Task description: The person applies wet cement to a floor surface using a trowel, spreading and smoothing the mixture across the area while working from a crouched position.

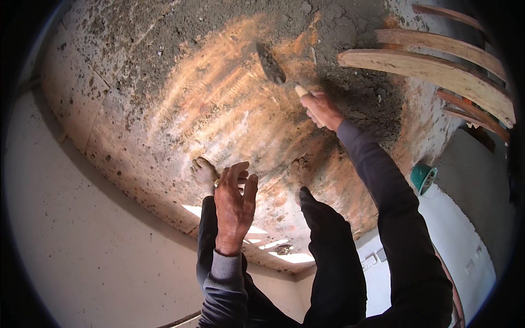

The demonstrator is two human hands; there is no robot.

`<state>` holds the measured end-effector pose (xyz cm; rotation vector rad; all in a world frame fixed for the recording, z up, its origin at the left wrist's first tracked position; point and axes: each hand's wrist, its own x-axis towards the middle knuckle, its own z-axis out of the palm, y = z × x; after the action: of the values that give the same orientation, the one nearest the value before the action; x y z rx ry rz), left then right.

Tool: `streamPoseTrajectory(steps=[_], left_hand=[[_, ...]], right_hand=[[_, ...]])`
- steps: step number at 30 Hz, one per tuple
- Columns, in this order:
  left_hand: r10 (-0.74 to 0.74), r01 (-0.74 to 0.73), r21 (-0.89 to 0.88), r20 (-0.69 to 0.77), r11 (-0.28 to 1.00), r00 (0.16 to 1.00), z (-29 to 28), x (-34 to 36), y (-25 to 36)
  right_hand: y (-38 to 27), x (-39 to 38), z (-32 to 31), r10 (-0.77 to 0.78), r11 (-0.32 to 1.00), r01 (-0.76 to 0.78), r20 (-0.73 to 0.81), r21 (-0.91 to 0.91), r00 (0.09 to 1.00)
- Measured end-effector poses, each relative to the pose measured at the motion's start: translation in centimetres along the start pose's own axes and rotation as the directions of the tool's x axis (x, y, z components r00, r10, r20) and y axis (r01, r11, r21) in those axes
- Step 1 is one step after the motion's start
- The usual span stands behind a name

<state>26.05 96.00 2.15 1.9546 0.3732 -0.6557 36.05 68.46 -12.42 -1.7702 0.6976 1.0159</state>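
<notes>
My right hand (pixel 322 110) is closed around the pale handle of a trowel (pixel 271 64), with the arm stretched forward. The trowel's dark grey blade is over an orange-brown smeared patch of floor (pixel 219 90), between stretches of grey mortar (pixel 342 30); I cannot tell whether it touches the surface. Closer to me, my left hand (pixel 234 205) is raised above the floor near my left foot. Its fingers are loosely bent and apart, and nothing shows in them.
Several curved-looking wooden boards (pixel 426 65) jut in from the upper right. A green bucket (pixel 421 178) stands at the right by the wall. My bare left foot (pixel 204 172) and right foot (pixel 300 170) rest on the smeared floor. A pale wall (pixel 82 208) borders the left side.
</notes>
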Motion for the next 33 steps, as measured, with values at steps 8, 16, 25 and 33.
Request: streamPoseTrajectory(steps=[8, 16, 25, 33], left_hand=[[0.04, -0.04, 0.008, -0.049, 0.999, 0.998, 0.1, 0.1, -0.3], [0.037, -0.038, -0.004, -0.09, 0.999, 0.995, 0.2, 0.3, -0.3], [0.106, -0.226, 0.38, 0.312, 0.897, 0.944, -2.4, -5.2, 7.2], [-0.01, -0.253, 0.526, 0.447, 0.812, 0.895, -2.3, -1.6, 5.0]], right_hand=[[0.0, 6.4, -5.0, 0.106, 0.976, -0.036, -0.328, 0.213, 0.939], [-0.5, 2.6, -9.2, 0.045, 0.586, 0.013, -0.048, 0.81, 0.998], [1.4, -8.5, -2.5, 0.148, 0.88, -0.139, 0.015, 0.453, 0.989], [-3.6, -2.3, 4.2, -0.016, 0.974, 0.004, 0.052, 0.227, 0.999]])
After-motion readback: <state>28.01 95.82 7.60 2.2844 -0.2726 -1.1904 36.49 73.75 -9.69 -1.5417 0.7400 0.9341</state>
